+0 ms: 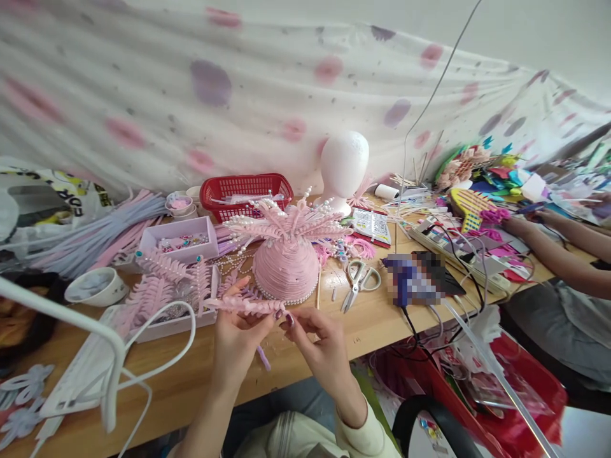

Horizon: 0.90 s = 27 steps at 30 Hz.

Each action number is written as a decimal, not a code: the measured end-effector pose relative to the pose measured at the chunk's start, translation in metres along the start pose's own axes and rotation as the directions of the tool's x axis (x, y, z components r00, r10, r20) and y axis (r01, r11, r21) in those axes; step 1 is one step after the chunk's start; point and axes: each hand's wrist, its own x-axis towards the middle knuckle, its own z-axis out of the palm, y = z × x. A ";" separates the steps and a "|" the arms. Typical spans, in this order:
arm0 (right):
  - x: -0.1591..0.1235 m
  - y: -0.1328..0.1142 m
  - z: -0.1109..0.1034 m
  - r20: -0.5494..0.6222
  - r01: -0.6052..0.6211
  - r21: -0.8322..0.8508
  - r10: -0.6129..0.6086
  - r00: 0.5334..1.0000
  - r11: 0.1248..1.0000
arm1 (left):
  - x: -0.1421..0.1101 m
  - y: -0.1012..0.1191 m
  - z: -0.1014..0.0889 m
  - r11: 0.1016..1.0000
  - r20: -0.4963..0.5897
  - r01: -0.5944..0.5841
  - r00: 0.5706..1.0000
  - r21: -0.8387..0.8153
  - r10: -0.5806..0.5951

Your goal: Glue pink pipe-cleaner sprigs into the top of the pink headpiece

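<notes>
A pink fern-like chenille leaf (243, 306) is pinched in my left hand (238, 340), its stem running toward the right. The fingertips of my right hand (321, 340) close on the leaf's stem end, close to the left fingertips. Just behind my hands stands a pink domed crown (286, 270), wrapped in chenille, with a pearl-trimmed rim and a spray of similar leaves and beads on top. On the left, more pink leaves (153, 296) lie over a pale box. A short purple chenille piece (263, 358) rests on the table below my left hand.
Scissors (356, 286) lie right of the crown, beside a partly blurred purple glue gun (405, 280). A white foam head (344, 165) and red basket (245, 187) stand behind. White cable (191, 327) loops at left. Another person's arms (558, 248) reach in from the right.
</notes>
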 end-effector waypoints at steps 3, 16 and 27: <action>0.001 -0.001 -0.001 0.019 0.061 -0.028 -0.061 0.998 0.998 | 0.001 -0.002 -0.004 0.999 0.027 0.023 0.999 -0.043 -0.022; -0.003 -0.005 0.012 -0.116 0.120 -0.133 -0.136 0.984 0.984 | -0.024 -0.004 0.009 0.990 -0.150 -0.139 0.978 0.029 0.142; -0.006 0.006 0.019 -0.206 0.105 -0.144 -0.134 0.969 0.984 | -0.021 -0.012 0.017 0.993 -0.133 -0.114 0.985 -0.026 0.110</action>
